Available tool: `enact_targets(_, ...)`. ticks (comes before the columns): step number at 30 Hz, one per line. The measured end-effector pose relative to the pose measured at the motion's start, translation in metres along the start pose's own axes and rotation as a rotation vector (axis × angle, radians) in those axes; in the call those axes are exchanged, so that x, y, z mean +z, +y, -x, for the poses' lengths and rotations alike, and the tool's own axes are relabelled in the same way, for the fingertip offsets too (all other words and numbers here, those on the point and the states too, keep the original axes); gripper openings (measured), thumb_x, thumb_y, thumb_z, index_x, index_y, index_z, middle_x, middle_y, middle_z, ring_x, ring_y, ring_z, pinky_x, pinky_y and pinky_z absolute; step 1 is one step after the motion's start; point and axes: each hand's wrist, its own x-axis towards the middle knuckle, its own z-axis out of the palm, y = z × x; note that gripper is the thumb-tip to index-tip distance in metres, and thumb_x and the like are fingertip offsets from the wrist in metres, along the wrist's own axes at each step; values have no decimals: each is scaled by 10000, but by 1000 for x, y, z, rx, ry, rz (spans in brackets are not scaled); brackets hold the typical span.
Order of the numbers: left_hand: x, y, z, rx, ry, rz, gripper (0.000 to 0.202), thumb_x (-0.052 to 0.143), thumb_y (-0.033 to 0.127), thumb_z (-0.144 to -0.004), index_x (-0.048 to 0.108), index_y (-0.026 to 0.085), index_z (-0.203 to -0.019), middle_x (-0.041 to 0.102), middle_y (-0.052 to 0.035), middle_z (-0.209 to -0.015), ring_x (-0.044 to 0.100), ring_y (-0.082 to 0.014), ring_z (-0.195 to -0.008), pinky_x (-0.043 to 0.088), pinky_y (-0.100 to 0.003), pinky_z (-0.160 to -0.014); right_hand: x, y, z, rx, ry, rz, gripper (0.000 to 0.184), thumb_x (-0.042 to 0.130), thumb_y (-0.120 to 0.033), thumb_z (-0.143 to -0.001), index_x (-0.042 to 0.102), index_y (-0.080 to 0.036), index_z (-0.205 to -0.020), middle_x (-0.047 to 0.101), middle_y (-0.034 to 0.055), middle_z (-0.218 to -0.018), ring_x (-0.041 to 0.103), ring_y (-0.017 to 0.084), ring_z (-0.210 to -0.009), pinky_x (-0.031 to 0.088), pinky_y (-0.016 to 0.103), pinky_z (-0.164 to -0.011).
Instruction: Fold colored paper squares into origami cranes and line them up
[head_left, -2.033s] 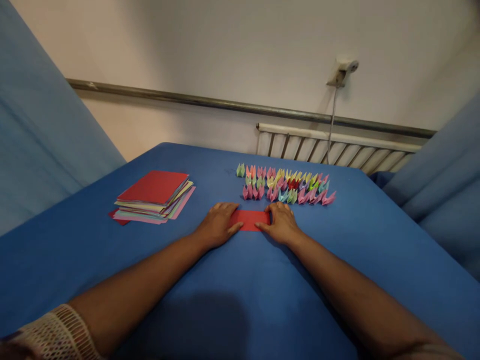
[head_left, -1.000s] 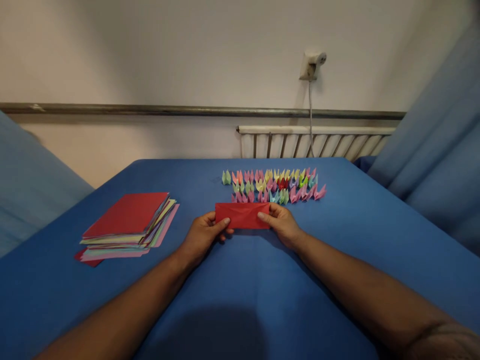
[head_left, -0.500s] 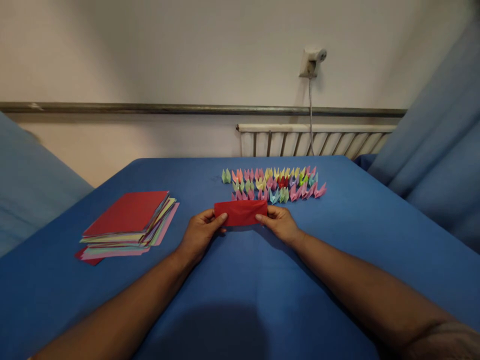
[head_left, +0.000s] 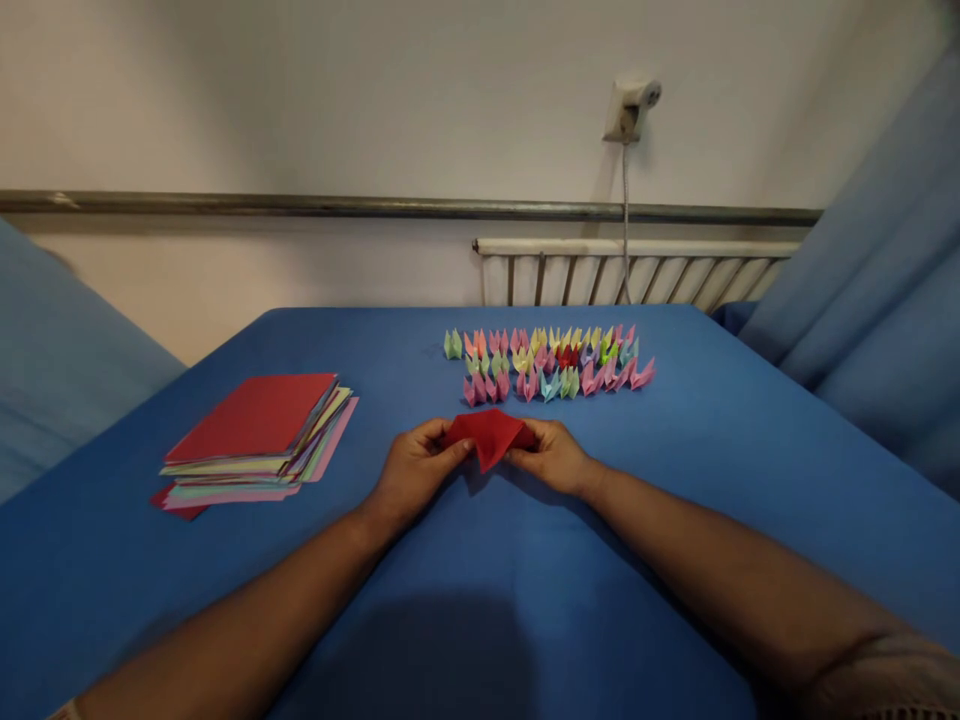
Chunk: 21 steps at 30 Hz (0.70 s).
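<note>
A folded red paper (head_left: 489, 435) is held just above the blue tabletop (head_left: 480, 580), bent into a downward-pointing wedge. My left hand (head_left: 411, 472) pinches its left end with thumb and fingers closed. On its right end my right hand (head_left: 553, 457) is closed the same way. Both hands sit close together near the middle of the table. Just beyond them stand rows of several small folded paper pieces (head_left: 551, 362) in pink, yellow, green and blue.
A stack of coloured paper sheets (head_left: 259, 435) with a red one on top lies at the left. Blue curtains hang at both sides. A radiator (head_left: 637, 272) and a wall rail run behind the table's far edge.
The red strip lay flat under both hands, was then lifted as a long rectangle, and now its ends have been brought together so it bends into a wedge.
</note>
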Motion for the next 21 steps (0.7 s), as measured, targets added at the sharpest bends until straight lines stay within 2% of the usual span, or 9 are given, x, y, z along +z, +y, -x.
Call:
enact_targets(2,3,1,3,22,-10,-55,209,753,346,-684,681,166,-762,661,7,-691,586,-139,-638,468,-255,-634,2,-1,2,5,-24,25,297,725,-424,-735,722,-163,-876,690,21,-790,602,151,-705,493,314,-732)
enact_targets(5,7,3,7,77,-34,-120,216,735,335,-715,706,184,-868,706,-19,-845,635,-174,-783,498,-294,-768,2,-3,2,0,-24,42,280,697,-429,-757,731,-158,-818,673,9,-732,576,133,-652,481,277,-659)
enact_targets(8,8,4,9,176,-57,-190,156,724,319,-738,689,185,-811,697,-42,-975,634,-190,-910,484,-311,-861,1,-6,2,-8,-20,47,249,699,-410,-743,731,-164,-761,655,-5,-694,561,126,-626,470,260,-624)
enact_targets(12,8,5,10,263,-82,-289,149,705,316,-762,650,179,-740,665,-63,-1007,623,-189,-906,484,-304,-820,3,-8,3,18,-53,18,246,711,-403,-721,742,-167,-785,675,-5,-703,561,125,-617,486,277,-644)
enact_targets(16,6,5,11,290,-95,-316,146,678,322,-790,662,180,-823,643,-74,-1048,618,-190,-909,494,-310,-794,4,-9,5,40,-97,-15,262,726,-409,-717,744,-163,-805,695,7,-743,587,130,-648,507,294,-691)
enact_targets(21,4,4,11,292,-79,-312,137,654,315,-812,647,179,-827,624,-88,-1129,617,-201,-972,503,-316,-819,0,-18,11,40,-255,-23,399,798,-353,-670,716,-157,-1008,712,36,-933,632,165,-806,514,335,-811)
